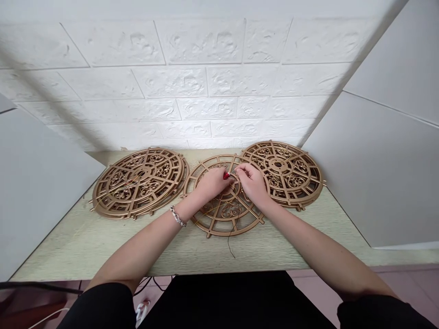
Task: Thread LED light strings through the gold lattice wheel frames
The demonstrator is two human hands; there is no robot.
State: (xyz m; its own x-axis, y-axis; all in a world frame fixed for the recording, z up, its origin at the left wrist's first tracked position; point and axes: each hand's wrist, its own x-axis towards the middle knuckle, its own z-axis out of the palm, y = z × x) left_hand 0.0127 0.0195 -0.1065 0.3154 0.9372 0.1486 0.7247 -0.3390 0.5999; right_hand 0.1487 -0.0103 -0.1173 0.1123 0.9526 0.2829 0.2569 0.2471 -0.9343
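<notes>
A round gold-brown openwork disc (pixel 231 211) with scrollwork lies flat on the table in front of me. Over its centre, my left hand (pixel 216 182) is closed around a small red object (pixel 226 175), whose kind I cannot make out. Close beside it, my right hand (pixel 253 183) has thumb and fingertips pinched together; whatever is between them is too small to name. From beneath the hands a thin dark thread or wire (pixel 230 242) trails over the disc onto the table. The disc's middle is partly hidden by my hands.
Similar discs are piled in a left stack (pixel 132 201) and a right stack (pixel 295 194), the latter close to the middle disc. A white brick-patterned wall (pixel 192 109) stands behind the pale table (pixel 137 242). Grey panels (pixel 387 183) flank both sides. Dark cables hang below the front edge.
</notes>
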